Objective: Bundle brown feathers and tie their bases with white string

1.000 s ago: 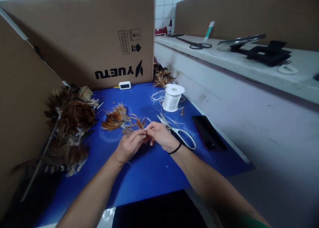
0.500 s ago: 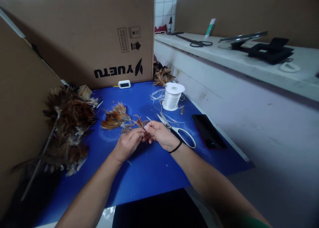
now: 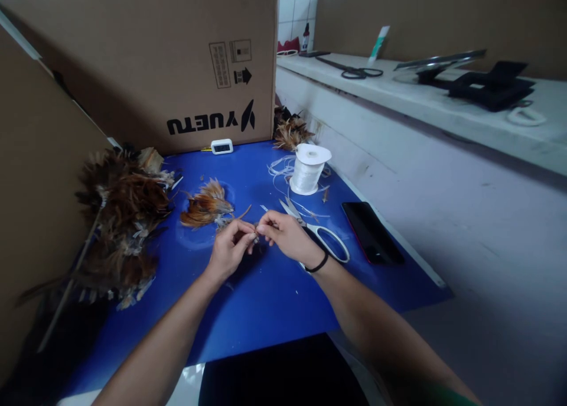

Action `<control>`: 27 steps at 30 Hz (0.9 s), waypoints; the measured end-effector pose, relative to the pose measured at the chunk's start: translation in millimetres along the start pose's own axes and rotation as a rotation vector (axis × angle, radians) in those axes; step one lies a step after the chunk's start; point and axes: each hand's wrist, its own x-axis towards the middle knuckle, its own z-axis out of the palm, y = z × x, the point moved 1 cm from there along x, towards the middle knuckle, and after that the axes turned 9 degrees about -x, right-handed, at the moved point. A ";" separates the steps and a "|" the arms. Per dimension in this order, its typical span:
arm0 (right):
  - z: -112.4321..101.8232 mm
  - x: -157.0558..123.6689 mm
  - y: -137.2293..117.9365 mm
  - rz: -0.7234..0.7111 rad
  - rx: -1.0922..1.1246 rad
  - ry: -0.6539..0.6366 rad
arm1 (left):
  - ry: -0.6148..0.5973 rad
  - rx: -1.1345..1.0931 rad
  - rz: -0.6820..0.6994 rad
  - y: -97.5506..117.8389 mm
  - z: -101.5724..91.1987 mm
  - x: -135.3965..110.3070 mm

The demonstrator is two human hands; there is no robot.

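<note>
While both hands meet over the blue mat [image 3: 274, 299], the left hand [image 3: 228, 249] and right hand [image 3: 286, 236] pinch a small feather [image 3: 248, 231] between their fingertips, just left of the scissors [image 3: 319, 231] and near the loose feather pile [image 3: 206, 205].

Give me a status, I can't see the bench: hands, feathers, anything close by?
Left hand and right hand pinch a small feather bunch together. Scissors beside right hand. Feather pile just beyond.

One head-worn camera looks forward and down from close above the blue desk [image 3: 274, 299], both forearms reaching in from the bottom edge, the cardboard box [image 3: 155, 57] straight ahead.
</note>
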 end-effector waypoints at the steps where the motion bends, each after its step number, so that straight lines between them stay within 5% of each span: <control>1: -1.0 0.3 -0.2 0.006 -0.003 -0.011 | 0.000 -0.033 -0.029 0.2 0.6 0.7; 10: -8.7 -0.1 -5.8 0.072 0.047 -0.111 | 0.038 -0.198 -0.226 -0.2 -0.2 4.2; 27: -5.4 -2.7 -5.5 -0.066 -0.055 0.006 | 0.050 -0.256 -0.417 1.7 1.9 3.0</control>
